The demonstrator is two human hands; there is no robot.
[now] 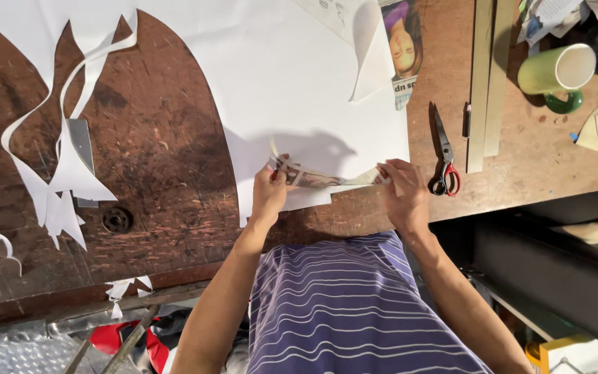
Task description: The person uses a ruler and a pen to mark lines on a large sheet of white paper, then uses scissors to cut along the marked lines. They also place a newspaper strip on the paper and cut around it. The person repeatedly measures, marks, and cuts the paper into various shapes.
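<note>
My left hand [270,194] and my right hand [403,194] each pinch one end of a narrow curved strip of printed paper [330,180]. The strip lies stretched between them on a large white sheet [292,76] with curved cut-outs, near the front edge of a worn wooden table [160,152]. A loose curl of white paper rises by my left thumb. Red-handled scissors [444,156] lie shut on the wood just right of my right hand.
White paper offcuts [64,187] trail across the table's left side. A long metal ruler [486,76] lies upright right of the scissors, with a dark pen [466,120] beside it. A green mug [555,73] stands at the far right. A magazine clipping [404,48] lies at the top.
</note>
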